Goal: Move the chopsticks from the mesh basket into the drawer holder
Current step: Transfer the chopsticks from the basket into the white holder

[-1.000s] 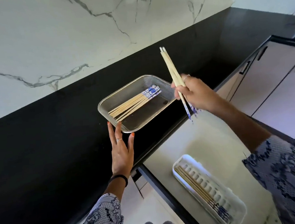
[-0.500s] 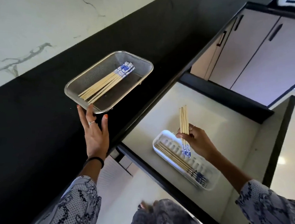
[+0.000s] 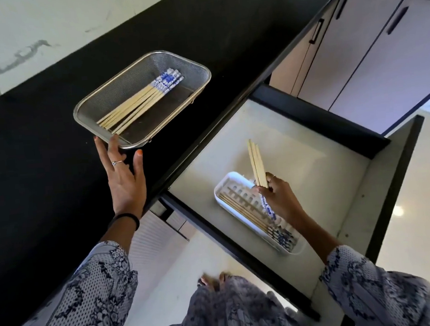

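A metal mesh basket sits on the black counter with several wooden chopsticks with blue-patterned ends lying inside. My left hand rests flat on the counter, fingertips touching the basket's near rim. In the open drawer lies a white slotted holder with several chopsticks in it. My right hand grips a small bunch of chopsticks, held steeply tilted, their blue ends down inside the holder and wooden tips pointing up.
The pale drawer floor stretches around the holder, bounded by dark drawer walls. Closed cabinet doors with dark handles stand at the right. A marble wall backs the counter. My patterned clothing fills the bottom.
My right hand carried the bunch from above the basket down into the drawer, and its blue ends have now sunk further into the holder. My left hand stayed by the basket.
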